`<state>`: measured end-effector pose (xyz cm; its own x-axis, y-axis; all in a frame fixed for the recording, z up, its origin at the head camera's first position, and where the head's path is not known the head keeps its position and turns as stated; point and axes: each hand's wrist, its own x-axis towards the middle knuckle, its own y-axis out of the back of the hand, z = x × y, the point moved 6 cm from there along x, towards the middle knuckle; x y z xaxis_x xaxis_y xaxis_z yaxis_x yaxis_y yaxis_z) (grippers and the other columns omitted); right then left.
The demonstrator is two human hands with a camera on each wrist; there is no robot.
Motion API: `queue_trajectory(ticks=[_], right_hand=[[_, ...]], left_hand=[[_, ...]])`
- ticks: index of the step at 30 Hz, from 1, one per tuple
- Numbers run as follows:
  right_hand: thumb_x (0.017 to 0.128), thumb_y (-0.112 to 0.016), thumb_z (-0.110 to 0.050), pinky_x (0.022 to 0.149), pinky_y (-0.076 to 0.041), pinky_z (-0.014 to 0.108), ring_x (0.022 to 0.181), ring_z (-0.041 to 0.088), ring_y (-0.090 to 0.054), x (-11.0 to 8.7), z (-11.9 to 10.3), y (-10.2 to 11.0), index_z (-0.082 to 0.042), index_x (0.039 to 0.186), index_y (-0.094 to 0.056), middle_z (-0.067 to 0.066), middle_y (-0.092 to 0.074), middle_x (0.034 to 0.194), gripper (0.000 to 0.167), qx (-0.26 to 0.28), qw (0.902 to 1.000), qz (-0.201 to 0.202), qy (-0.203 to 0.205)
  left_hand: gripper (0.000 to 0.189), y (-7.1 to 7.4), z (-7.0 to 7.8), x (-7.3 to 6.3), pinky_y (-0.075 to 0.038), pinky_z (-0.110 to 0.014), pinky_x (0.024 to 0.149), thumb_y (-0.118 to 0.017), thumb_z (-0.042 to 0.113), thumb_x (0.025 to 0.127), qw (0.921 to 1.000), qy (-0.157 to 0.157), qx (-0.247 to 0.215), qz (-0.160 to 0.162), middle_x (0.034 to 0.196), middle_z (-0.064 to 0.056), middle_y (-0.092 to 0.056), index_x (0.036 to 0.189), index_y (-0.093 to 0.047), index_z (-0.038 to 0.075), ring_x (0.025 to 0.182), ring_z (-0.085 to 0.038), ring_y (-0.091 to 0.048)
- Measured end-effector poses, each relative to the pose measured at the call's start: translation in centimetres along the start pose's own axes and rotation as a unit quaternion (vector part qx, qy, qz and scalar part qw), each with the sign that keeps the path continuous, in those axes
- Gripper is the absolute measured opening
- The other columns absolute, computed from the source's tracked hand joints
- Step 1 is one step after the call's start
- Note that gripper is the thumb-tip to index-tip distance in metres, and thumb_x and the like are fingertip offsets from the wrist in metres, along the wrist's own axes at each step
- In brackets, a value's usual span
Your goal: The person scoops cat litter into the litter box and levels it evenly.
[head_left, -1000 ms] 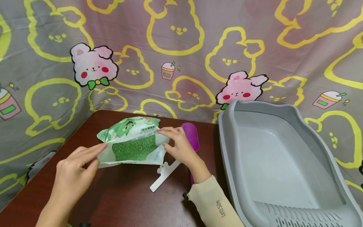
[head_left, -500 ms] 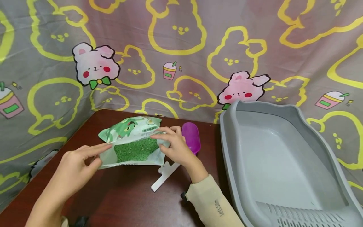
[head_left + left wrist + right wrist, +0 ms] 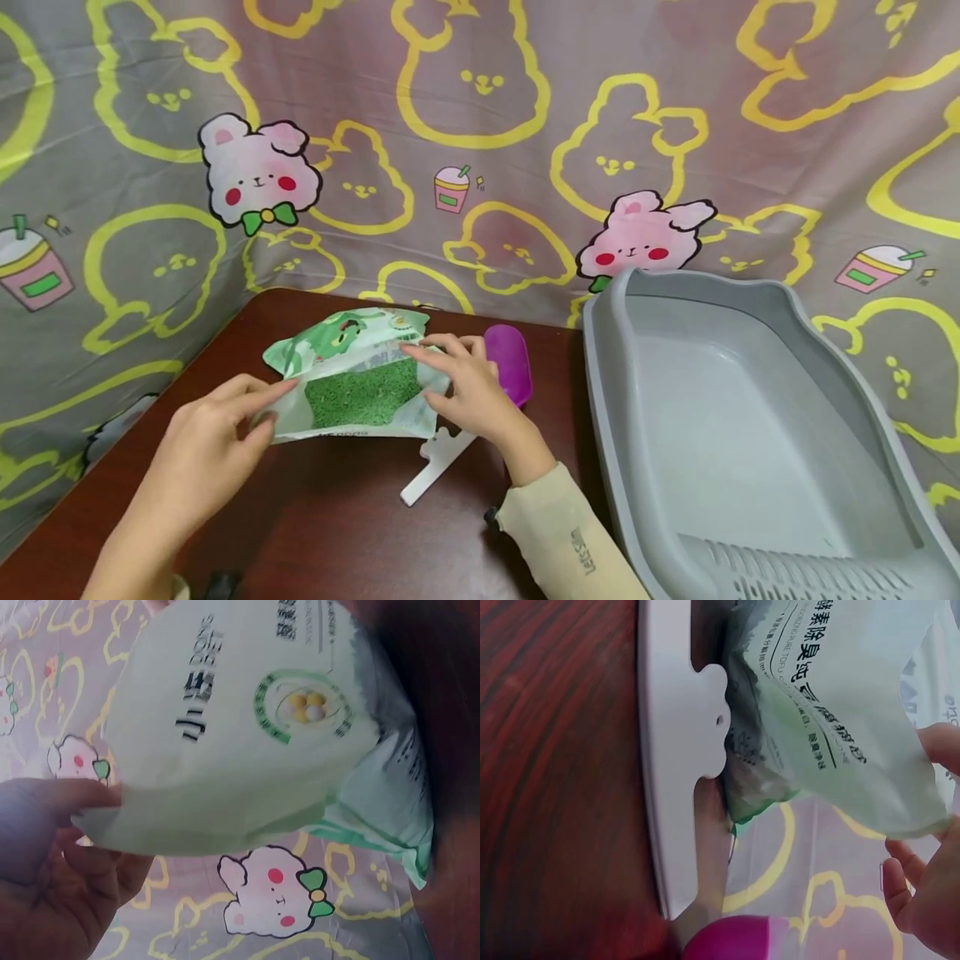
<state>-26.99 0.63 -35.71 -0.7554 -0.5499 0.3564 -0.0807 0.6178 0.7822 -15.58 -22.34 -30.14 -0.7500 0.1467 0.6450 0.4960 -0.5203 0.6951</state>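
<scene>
A pale green and white bag of cat litter (image 3: 360,332) lies on the table with its mouth facing me. Green pellets (image 3: 363,393) show inside. My left hand (image 3: 213,437) pinches the left corner of the mouth; the left wrist view shows that corner between thumb and fingers (image 3: 97,802). At the right side of the mouth, my right hand (image 3: 476,392) holds the bag's edge, thumb on the near side, index finger stretched along the upper rim. In the right wrist view the thumb (image 3: 941,746) lies against the bag (image 3: 840,742).
A white sealing clip (image 3: 435,468) with a bear-shaped tab lies before the bag. Behind my right hand rests a purple scoop (image 3: 510,362), its handle hidden by my arm. The large grey litter box (image 3: 611,433) stands at the right. A patterned cloth (image 3: 510,100) hangs behind the table.
The whole head view has shifted slightly to the right. My right index finger has moved a little inward along the bag's upper rim. Both hands stay at the bag's mouth.
</scene>
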Motion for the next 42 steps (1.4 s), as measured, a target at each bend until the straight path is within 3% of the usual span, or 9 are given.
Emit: queue_trajectory(ticks=[6, 9, 14, 19, 25, 30, 34, 38, 42], right_hand=[[0.088, -0.068, -0.010, 0.082, -0.037, 0.046, 0.131, 0.029, -0.032, -0.6, 0.1, 0.0, -0.045, 0.151, -0.037, 0.000, -0.043, 0.150, 0.078, -0.041, 0.9989, -0.016, -0.016], [0.087, -0.069, -0.011, 0.083, -0.038, 0.045, 0.130, 0.028, -0.033, -0.7, 0.2, 0.1, -0.045, 0.152, -0.035, -0.001, -0.044, 0.150, 0.080, -0.047, 0.9987, -0.014, -0.015], [0.087, -0.071, -0.011, 0.084, -0.039, 0.046, 0.128, 0.027, -0.035, -0.9, 0.5, 0.5, -0.042, 0.152, -0.037, -0.003, -0.046, 0.147, 0.079, -0.033, 0.9990, -0.006, -0.028], [0.087, -0.070, -0.012, 0.087, -0.039, 0.048, 0.127, 0.028, -0.036, -1.5, 0.4, 0.7, -0.035, 0.150, -0.044, -0.001, -0.046, 0.147, 0.072, 0.005, 0.9995, -0.006, -0.031], [0.086, -0.073, -0.009, 0.086, -0.041, 0.049, 0.124, 0.029, -0.038, -2.8, 0.4, 2.3, -0.019, 0.135, -0.063, 0.005, -0.052, 0.142, 0.050, 0.075, 0.9945, 0.062, -0.039], [0.086, -0.074, -0.013, 0.086, -0.041, 0.058, 0.123, 0.031, -0.040, -4.3, 1.6, 3.4, -0.018, 0.132, -0.065, 0.007, -0.056, 0.135, 0.047, 0.074, 0.9848, 0.103, -0.119], [0.086, -0.077, -0.020, 0.086, -0.043, 0.061, 0.123, 0.035, -0.042, -5.7, 3.0, 3.3, -0.021, 0.135, -0.061, 0.009, -0.055, 0.134, 0.052, 0.035, 0.9736, 0.081, -0.210], [0.084, -0.079, -0.026, 0.085, -0.045, 0.060, 0.121, 0.038, -0.044, -7.0, 4.2, 3.0, -0.020, 0.141, -0.056, 0.014, -0.051, 0.138, 0.062, -0.009, 0.9541, 0.053, -0.295], [0.081, -0.081, -0.024, 0.080, -0.050, 0.053, 0.115, 0.041, -0.046, -8.0, 5.0, 2.8, -0.017, 0.143, -0.054, 0.021, -0.049, 0.136, 0.069, -0.023, 0.9375, 0.044, -0.344]], left_hand=[[0.047, 0.4, 0.9, -0.4, -0.027, -0.018, 0.051, -0.061, -0.013, 0.068, 0.9964, -0.001, 0.058, 0.062, 0.085, 0.000, -0.065, 0.109, -0.076, 0.005, 0.060, -0.004, -0.039], [0.045, 0.4, 1.0, -0.4, -0.027, -0.018, 0.051, -0.060, -0.014, 0.068, 0.9954, -0.001, 0.062, 0.073, 0.085, -0.001, -0.063, 0.105, -0.077, 0.006, 0.062, -0.005, -0.039], [0.041, -0.7, 0.8, -0.2, -0.032, -0.023, 0.057, -0.057, -0.016, 0.071, 0.9988, 0.006, 0.049, 0.008, 0.095, -0.001, -0.060, 0.095, -0.078, 0.010, 0.070, -0.011, -0.044], [0.034, -1.1, 0.6, -0.4, -0.038, -0.035, 0.061, -0.068, -0.005, 0.074, 0.9969, 0.020, 0.070, -0.029, 0.104, -0.005, -0.062, 0.103, -0.077, 0.011, 0.083, -0.023, -0.051], [0.040, -1.5, 0.4, -0.6, -0.048, -0.048, 0.070, -0.082, 0.015, 0.075, 0.9933, 0.031, 0.083, -0.075, 0.111, -0.010, -0.068, 0.114, -0.073, 0.014, 0.094, -0.030, -0.054], [0.051, -1.5, 0.3, -0.8, -0.048, -0.047, 0.067, -0.083, 0.019, 0.074, 0.9922, 0.034, 0.086, -0.083, 0.116, -0.014, -0.071, 0.123, -0.069, 0.015, 0.094, -0.028, -0.054], [0.055, -1.4, 0.2, -0.7, -0.047, -0.043, 0.061, -0.084, 0.021, 0.073, 0.9916, 0.034, 0.089, -0.087, 0.118, -0.013, -0.071, 0.125, -0.067, 0.017, 0.092, -0.026, -0.052], [0.058, -1.6, 0.0, -0.4, -0.045, -0.041, 0.061, -0.084, 0.023, 0.074, 0.9897, 0.042, 0.080, -0.112, 0.118, -0.011, -0.070, 0.128, -0.065, 0.017, 0.093, -0.026, -0.052], [0.062, -1.7, -0.4, 0.0, -0.047, -0.047, 0.065, -0.084, 0.025, 0.076, 0.9850, 0.069, 0.063, -0.145, 0.120, -0.009, -0.068, 0.132, -0.060, 0.017, 0.099, -0.029, -0.052]])
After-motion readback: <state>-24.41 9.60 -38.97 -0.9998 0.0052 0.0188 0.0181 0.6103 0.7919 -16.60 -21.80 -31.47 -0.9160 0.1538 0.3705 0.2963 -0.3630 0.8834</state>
